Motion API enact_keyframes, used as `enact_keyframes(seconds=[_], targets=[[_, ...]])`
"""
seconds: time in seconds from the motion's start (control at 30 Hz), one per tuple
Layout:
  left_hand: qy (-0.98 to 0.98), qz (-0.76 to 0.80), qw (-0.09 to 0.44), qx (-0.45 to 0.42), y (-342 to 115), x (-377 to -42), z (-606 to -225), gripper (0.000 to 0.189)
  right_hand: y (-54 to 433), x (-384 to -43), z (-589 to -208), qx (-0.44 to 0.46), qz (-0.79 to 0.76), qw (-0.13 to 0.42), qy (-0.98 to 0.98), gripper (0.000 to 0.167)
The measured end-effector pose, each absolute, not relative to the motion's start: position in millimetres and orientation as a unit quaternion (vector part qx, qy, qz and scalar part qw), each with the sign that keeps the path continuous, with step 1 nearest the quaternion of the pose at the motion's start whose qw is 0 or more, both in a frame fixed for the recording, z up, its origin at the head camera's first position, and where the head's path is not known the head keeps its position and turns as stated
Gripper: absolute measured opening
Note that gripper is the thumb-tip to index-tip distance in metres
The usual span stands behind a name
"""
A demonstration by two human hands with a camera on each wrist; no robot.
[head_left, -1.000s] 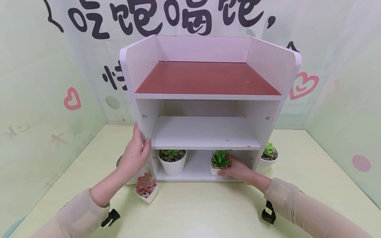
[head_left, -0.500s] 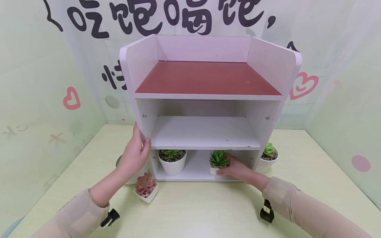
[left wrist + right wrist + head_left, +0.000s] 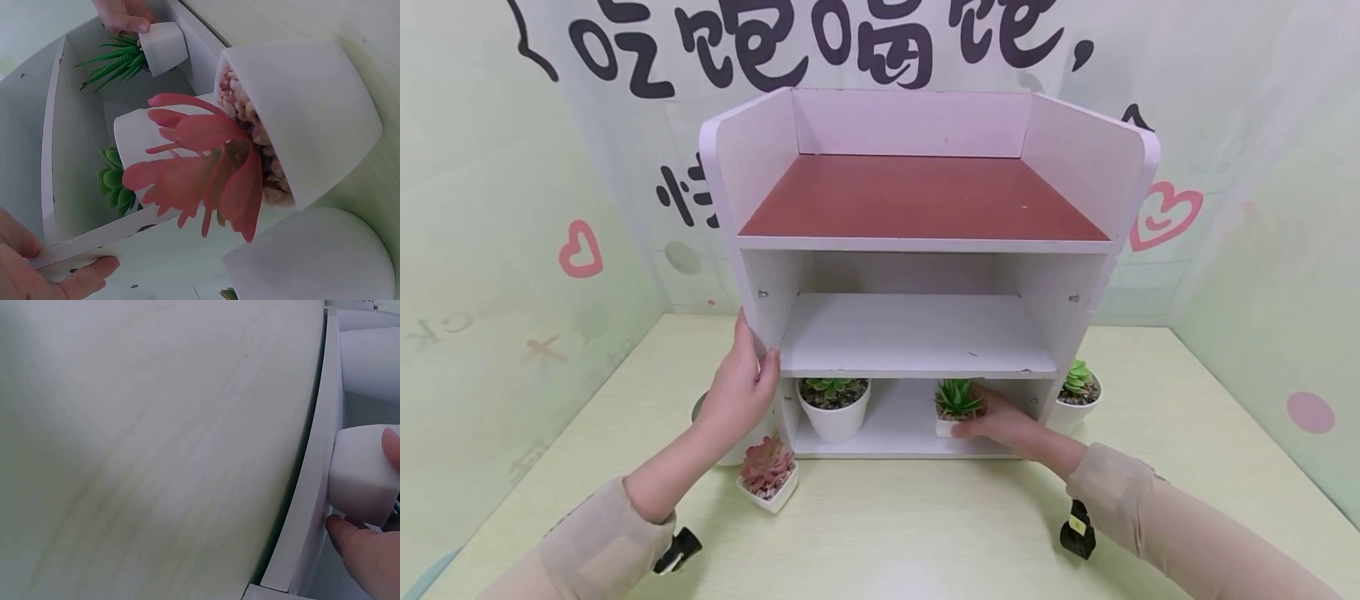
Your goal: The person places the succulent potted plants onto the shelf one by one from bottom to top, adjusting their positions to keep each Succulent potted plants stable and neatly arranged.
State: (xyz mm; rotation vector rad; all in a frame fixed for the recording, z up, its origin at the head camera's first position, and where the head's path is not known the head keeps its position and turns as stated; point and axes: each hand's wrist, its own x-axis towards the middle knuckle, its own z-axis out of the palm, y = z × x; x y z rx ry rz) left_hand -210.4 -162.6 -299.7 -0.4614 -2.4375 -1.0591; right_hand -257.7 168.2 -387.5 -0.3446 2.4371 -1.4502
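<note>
A white tabletop shelf [image 3: 917, 333] with a reddish-brown top board stands in the middle of the head view. My left hand [image 3: 739, 385] grips its left side panel, thumb at the front edge and fingers round the outside. On the bottom level, toward the right, my right hand [image 3: 1003, 427] holds a small spiky green succulent in a white square pot [image 3: 946, 427]. The right wrist view shows thumb and fingers on either side of that pot [image 3: 362, 472], low over the bottom board. A larger round white pot [image 3: 835, 417] with a leafy green succulent stands on the same level, to the left.
A pink succulent in a white pot [image 3: 769, 479] stands on the table before the shelf's left corner. Behind it is a white pot [image 3: 312, 259], partly hidden by my left arm. Another green succulent [image 3: 1078, 387] stands right of the shelf. Printed walls enclose the table.
The small succulent and my right hand shift slightly left, then back right, staying on the bottom level. My left hand keeps its place on the side panel.
</note>
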Motion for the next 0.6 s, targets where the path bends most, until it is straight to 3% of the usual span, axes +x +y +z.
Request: enact_keyframes(seconds=[0.6], targets=[[-0.881,-0.388,0.213,-0.166,-163.5,-209.3,-299.3,0.064,169.6,-256.9,-381.6,-0.102,-0.491,0.152,0.852,0.088]])
